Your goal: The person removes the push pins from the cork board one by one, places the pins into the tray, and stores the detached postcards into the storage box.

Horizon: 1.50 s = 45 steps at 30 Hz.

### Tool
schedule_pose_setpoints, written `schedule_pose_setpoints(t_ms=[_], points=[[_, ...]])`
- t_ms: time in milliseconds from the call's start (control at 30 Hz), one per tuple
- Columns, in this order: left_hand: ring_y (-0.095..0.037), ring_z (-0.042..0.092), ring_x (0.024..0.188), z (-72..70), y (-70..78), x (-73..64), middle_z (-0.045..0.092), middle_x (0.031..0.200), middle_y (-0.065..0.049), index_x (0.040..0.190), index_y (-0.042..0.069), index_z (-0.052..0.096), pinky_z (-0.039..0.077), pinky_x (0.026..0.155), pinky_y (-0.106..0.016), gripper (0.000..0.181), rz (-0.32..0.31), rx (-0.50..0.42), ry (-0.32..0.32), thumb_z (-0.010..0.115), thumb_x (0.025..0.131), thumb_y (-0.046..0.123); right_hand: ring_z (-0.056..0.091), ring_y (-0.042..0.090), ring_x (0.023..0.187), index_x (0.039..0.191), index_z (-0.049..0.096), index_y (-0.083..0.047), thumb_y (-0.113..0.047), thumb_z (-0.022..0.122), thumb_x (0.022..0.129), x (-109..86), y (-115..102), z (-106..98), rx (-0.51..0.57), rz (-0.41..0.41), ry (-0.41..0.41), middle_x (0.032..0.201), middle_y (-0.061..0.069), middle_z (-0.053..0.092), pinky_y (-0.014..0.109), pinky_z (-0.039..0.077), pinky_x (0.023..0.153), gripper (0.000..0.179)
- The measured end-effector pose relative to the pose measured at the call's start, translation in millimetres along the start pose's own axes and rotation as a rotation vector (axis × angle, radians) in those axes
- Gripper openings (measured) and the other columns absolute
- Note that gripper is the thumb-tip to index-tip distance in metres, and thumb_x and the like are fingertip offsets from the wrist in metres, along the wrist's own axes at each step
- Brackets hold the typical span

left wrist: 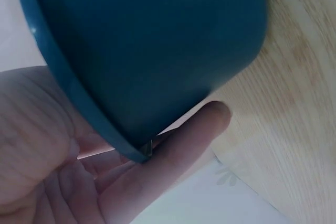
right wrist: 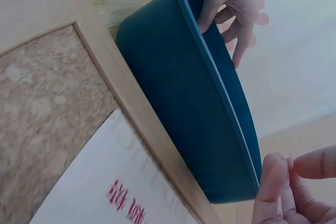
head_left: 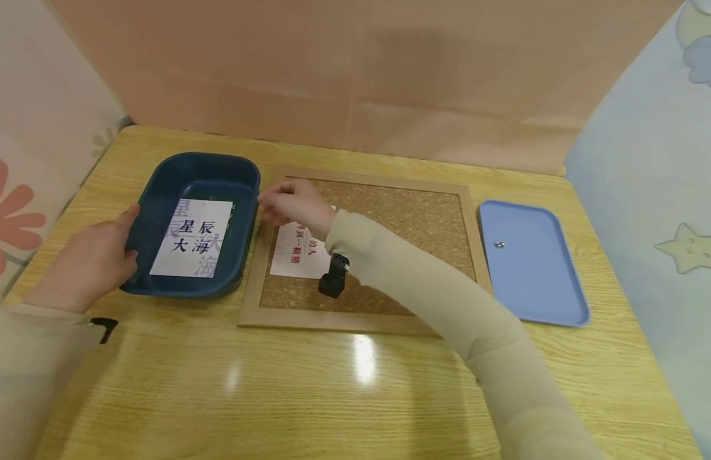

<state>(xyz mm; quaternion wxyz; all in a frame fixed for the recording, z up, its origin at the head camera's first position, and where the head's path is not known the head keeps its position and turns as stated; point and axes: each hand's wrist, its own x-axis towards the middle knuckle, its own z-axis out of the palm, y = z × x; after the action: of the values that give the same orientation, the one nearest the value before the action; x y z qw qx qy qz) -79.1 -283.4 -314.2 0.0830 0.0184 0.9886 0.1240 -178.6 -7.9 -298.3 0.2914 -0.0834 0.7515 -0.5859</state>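
Note:
A dark blue plastic basin (head_left: 200, 171) stands at the left of the table, with a white card (head_left: 190, 237) printed in dark characters lying inside. My left hand (head_left: 87, 262) grips its left rim, thumb inside and fingers outside, as the right wrist view shows. Beside the opposite rim is my right hand (head_left: 294, 204), its thumb tip meeting the index fingertip; I see nothing between them. Below that hand, a second white card (head_left: 283, 259) with red characters lies on the left part of a wood-framed cork board (head_left: 412, 255), partly covered by the right hand and wrist.
To the right of the board sits a light blue tray (head_left: 539, 275) with small shiny metal pieces (head_left: 499, 245) in it. Bare wooden table (head_left: 275, 396) stretches along the front. Walls rise at the back and both sides.

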Motion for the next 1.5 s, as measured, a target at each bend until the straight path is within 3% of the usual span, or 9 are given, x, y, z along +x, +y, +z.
schedule_pose_setpoints(t_ms=[133,233,767,867,967,1067,1167,1267,1500], points=[[-0.031,0.05,0.065,1.2,-0.4,-1.2,0.056,0.09,-0.037,0.142,-0.021,0.018,0.046,0.058,-0.044,0.075,-0.007,0.012,-0.003,0.059,0.081,-0.004,0.063,0.032,0.105,0.122,0.063,0.0,-0.015,0.052,0.099,-1.2,4.8,-9.6,-0.002,0.012,0.006,0.113,0.018,0.066,0.042,0.051,0.092,0.03],[-0.033,0.051,0.067,2.3,-0.7,-1.9,0.055,0.096,-0.04,0.142,-0.021,0.019,0.048,0.062,-0.048,0.074,-0.003,0.019,0.004,0.059,0.082,-0.004,0.065,0.029,0.101,0.122,0.063,0.0,-0.015,0.052,0.099,-2.7,8.1,-17.0,-0.009,0.027,0.022,0.11,0.016,0.067,0.042,0.051,0.092,0.03],[-0.033,0.055,0.067,6.6,-3.6,-1.3,0.055,0.099,-0.042,0.139,-0.022,0.025,0.049,0.062,-0.05,0.071,0.029,0.049,0.05,0.062,0.081,-0.003,0.063,0.032,0.105,0.125,0.06,0.002,-0.014,0.05,0.099,-6.5,22.5,-45.8,-0.032,0.075,0.077,0.115,0.019,0.066,0.04,0.052,0.091,0.031],[-0.042,0.057,0.073,6.4,-3.6,-1.2,0.054,0.104,-0.044,0.139,-0.021,0.026,0.049,0.066,-0.054,0.07,0.025,0.058,0.054,0.063,0.083,0.0,0.063,0.033,0.104,0.124,0.06,0.003,-0.013,0.051,0.099,-6.6,25.2,-48.8,-0.014,0.08,0.089,0.116,0.02,0.065,0.04,0.052,0.091,0.031],[-0.054,0.056,0.088,5.7,-2.0,-1.3,0.049,0.115,-0.047,0.139,-0.021,0.027,0.047,0.073,-0.061,0.07,-0.024,0.089,0.056,0.063,0.086,0.008,0.064,0.033,0.104,0.123,0.06,0.002,-0.014,0.051,0.099,-6.5,26.8,-51.3,-0.009,0.089,0.097,0.117,0.021,0.065,0.04,0.052,0.091,0.031],[-0.06,0.051,0.098,3.5,1.9,-2.4,0.045,0.119,-0.049,0.138,-0.019,0.03,0.046,0.076,-0.065,0.068,-0.082,0.124,0.066,0.062,0.088,0.015,0.063,0.033,0.105,0.124,0.06,0.002,-0.014,0.051,0.099,-6.1,27.8,-53.9,-0.004,0.09,0.104,0.119,0.021,0.064,0.039,0.051,0.091,0.031],[-0.059,0.051,0.096,0.7,7.6,-4.0,0.047,0.117,-0.047,0.134,-0.019,0.035,0.045,0.074,-0.066,0.064,-0.095,0.132,0.102,0.061,0.089,0.018,0.064,0.031,0.104,0.125,0.06,0.003,-0.015,0.051,0.099,-5.7,28.9,-56.5,-0.009,0.087,0.114,0.118,0.021,0.064,0.037,0.052,0.09,0.032],[-0.057,0.05,0.098,-2.3,16.2,-5.0,0.047,0.115,-0.045,0.131,-0.018,0.039,0.044,0.077,-0.066,0.061,-0.08,0.128,0.131,0.061,0.089,0.02,0.064,0.029,0.1,0.125,0.06,0.003,-0.015,0.051,0.099,-5.4,30.3,-59.0,-0.012,0.086,0.123,0.116,0.021,0.064,0.037,0.052,0.09,0.032],[-0.055,0.047,0.108,-7.7,42.0,-6.6,0.049,0.121,-0.041,0.129,-0.016,0.046,0.042,0.085,-0.067,0.057,0.029,0.115,0.182,0.063,0.088,0.02,0.064,0.019,0.088,0.123,0.061,0.002,-0.014,0.052,0.099,-4.9,34.1,-62.5,-0.023,0.095,0.138,0.113,0.019,0.066,0.039,0.052,0.089,0.031]])
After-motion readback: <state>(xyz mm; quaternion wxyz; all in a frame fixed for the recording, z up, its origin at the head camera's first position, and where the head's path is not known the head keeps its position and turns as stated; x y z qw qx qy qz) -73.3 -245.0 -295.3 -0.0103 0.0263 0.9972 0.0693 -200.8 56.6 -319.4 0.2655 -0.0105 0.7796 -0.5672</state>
